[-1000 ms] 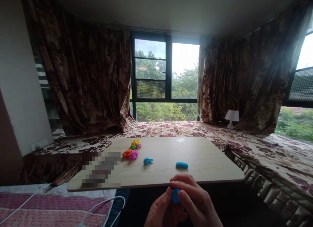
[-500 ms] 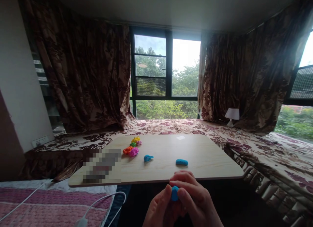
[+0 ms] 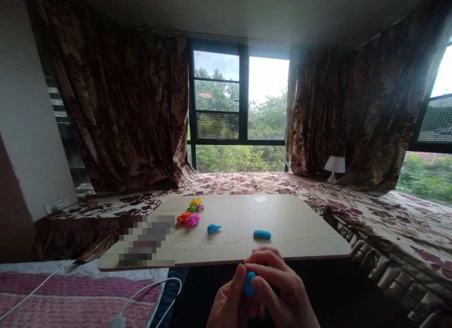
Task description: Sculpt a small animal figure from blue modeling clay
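A small lump of blue modelling clay (image 3: pixel 250 284) is pinched between my two hands, just in front of the table's near edge. My left hand (image 3: pixel 228 299) presses its thumb against the lump's left side. From the right, my right hand (image 3: pixel 282 285) closes round it with bent fingers and thumb. Beyond the hands, a blue clay roll (image 3: pixel 262 234) lies on the pale wooden table (image 3: pixel 296 219). Left of that roll is a blue clay drop (image 3: pixel 213 229) with a pointed tip.
Orange clay (image 3: pixel 183 218), magenta clay (image 3: pixel 192 219), green clay (image 3: pixel 191 209) and yellow clay (image 3: pixel 195 201) cluster on the table's left half. A blurred-out item (image 3: pixel 148 241) lies at the left edge. A white cable (image 3: pixel 151 283) loops over the quilt (image 3: pixel 77 299). A lamp (image 3: pixel 334 165) stands back right.
The clay lump has turned and now looks taller between the thumbs. My left thumb has straightened upward a little. Things on the table have stayed put.
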`<state>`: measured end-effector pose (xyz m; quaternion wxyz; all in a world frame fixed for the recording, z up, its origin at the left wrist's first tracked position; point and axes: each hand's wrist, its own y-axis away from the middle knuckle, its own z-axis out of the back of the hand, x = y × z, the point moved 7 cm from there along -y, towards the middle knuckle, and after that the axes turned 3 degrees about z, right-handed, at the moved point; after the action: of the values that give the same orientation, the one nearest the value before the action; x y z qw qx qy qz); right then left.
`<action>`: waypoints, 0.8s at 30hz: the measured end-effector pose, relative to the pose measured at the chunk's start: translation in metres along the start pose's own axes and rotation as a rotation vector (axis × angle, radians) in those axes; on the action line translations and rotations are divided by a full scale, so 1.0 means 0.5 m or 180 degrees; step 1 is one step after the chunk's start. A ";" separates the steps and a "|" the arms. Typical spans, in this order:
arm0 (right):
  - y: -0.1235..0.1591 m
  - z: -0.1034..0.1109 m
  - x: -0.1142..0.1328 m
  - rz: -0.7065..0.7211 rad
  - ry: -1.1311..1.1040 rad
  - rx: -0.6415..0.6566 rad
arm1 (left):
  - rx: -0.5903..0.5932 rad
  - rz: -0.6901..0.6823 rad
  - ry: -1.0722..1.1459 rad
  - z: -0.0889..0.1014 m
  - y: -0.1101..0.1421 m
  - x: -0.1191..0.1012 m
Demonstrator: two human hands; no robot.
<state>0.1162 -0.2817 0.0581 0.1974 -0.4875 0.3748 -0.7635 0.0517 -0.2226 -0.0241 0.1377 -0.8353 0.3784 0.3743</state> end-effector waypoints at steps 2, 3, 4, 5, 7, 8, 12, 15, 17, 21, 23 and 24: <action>0.002 0.004 -0.003 0.0048 0.0092 -0.0116 | -0.0054 -0.0059 -0.0059 0.006 -0.001 -0.001; 0.003 0.006 -0.004 0.0072 0.0126 -0.0161 | -0.0063 -0.0074 -0.0080 0.008 -0.002 -0.001; 0.004 0.008 -0.006 0.0078 0.0156 -0.0201 | -0.0066 -0.0078 -0.0099 0.009 -0.002 -0.002; 0.005 0.010 -0.008 0.0067 0.0181 -0.0222 | -0.0066 -0.0078 -0.0126 0.010 -0.002 -0.002; 0.005 0.013 -0.008 0.0063 0.0204 -0.0240 | -0.0064 -0.0081 -0.0207 0.010 -0.004 -0.001; 0.004 0.014 -0.007 0.0081 0.0194 -0.0232 | -0.0050 -0.0084 -0.0240 0.010 -0.004 0.000; -0.001 0.013 -0.001 0.0190 0.0103 -0.0187 | -0.0020 -0.0096 -0.0255 0.007 -0.006 0.001; 0.001 0.013 -0.005 0.0146 0.0046 -0.0243 | -0.0084 -0.0004 -0.0328 0.008 -0.001 -0.001; 0.004 0.014 -0.009 0.0069 -0.0019 -0.0277 | -0.0133 0.0119 -0.0369 0.009 0.004 -0.001; 0.001 0.004 -0.005 0.0057 -0.0118 -0.0111 | -0.0125 0.0180 -0.0318 0.007 0.006 -0.001; -0.001 0.002 -0.001 0.0097 -0.0076 -0.0075 | -0.0084 0.0091 -0.0234 0.003 0.003 -0.003; -0.001 0.003 -0.002 0.0077 -0.0048 -0.0096 | -0.0071 0.0057 -0.0164 0.001 0.001 -0.003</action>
<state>0.1178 -0.2813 0.0580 0.2020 -0.4916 0.3907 -0.7516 0.0505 -0.2221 -0.0233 0.1348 -0.8235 0.3779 0.4012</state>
